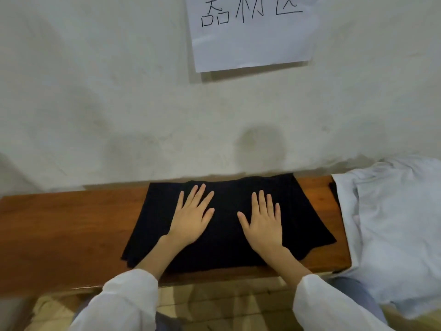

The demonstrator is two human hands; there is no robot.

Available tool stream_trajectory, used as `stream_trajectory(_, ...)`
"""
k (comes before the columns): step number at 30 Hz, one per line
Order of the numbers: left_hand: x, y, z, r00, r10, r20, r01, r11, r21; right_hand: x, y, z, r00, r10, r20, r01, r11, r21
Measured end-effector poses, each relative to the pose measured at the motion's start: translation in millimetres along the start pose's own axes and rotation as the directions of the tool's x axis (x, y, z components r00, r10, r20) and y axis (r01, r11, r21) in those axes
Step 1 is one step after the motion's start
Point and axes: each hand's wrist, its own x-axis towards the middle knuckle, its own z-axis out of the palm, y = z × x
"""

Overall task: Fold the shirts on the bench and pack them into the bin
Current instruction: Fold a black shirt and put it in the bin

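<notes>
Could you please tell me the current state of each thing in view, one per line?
black shirt: folded flat on the bench, under both hands
light shirt: unfolded and rumpled, draped over the bench's right end
left hand: flat, fingers spread, pressing the black shirt
right hand: flat, fingers straight, pressing the black shirt
bench: against the wall, carrying both shirts
paper sign: stuck on the wall

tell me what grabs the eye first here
Two bare hands, left hand and right hand, press flat on a folded black cloth shirt in the middle of the reddish-brown wooden bench. A crumpled pale white shirt drapes over the bench's right end, and a white paper sheet with handwritten characters hangs on the wall above.
</notes>
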Motion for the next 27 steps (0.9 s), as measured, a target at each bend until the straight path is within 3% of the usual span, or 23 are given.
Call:
stream_trajectory(4,-22.5,14.8,-4.8,0.992,-0.119,0.051,0.119,0.993,-0.003,1.8,8.3,-3.8,0.994,-0.102,0.034,0.104,0.994,-0.043)
stream_trajectory(7,-43.0,32.1,-21.2,0.969,-0.135,0.208,0.108,0.985,0.135,6.9,22.9,-10.0,0.966,-0.243,0.093,0.248,0.968,-0.040)
stream_trajectory(9,-42.3,37.7,-41.4,0.946,-0.124,0.301,0.067,0.979,0.192,6.2,25.0,-18.7,0.956,-0.265,0.127,0.266,0.964,0.007)
stream_trajectory(11,-32.8,39.8,-57.0,0.956,-0.068,0.287,0.016,0.984,0.179,-5.1,13.5,-24.6,0.978,-0.192,0.081,0.189,0.981,0.048)
stream_trajectory(14,-10.7,40.5,-49.0,0.988,0.102,0.115,-0.113,0.989,0.099,-33.3,-23.4,-26.0,0.991,0.095,-0.098,-0.074,0.977,0.199)
stream_trajectory(17,5.7,38.5,-23.1,0.933,0.344,0.102,-0.356,0.923,0.147,-42.8,-42.0,-14.2,0.938,0.344,-0.033,-0.317,0.894,0.315)
stream_trajectory(19,7.5,34.0,-10.2,0.916,0.382,0.122,-0.397,0.906,0.145,-42.0,-41.6,-4.2,0.921,0.389,-0.018,-0.375,0.899,0.227)
stream_trajectory(23,-1.3,31.8,-0.2,0.950,0.305,0.073,-0.308,0.950,0.039,-34.6,-32.7,3.0,0.969,0.244,-0.042,-0.241,0.968,0.066)
stream_trajectory(27,-25.9,42.2,11.2,0.997,0.030,-0.074,-0.026,0.998,0.051,-18.3,-16.7,-0.3,0.999,-0.039,-0.011,0.039,0.999,-0.026)
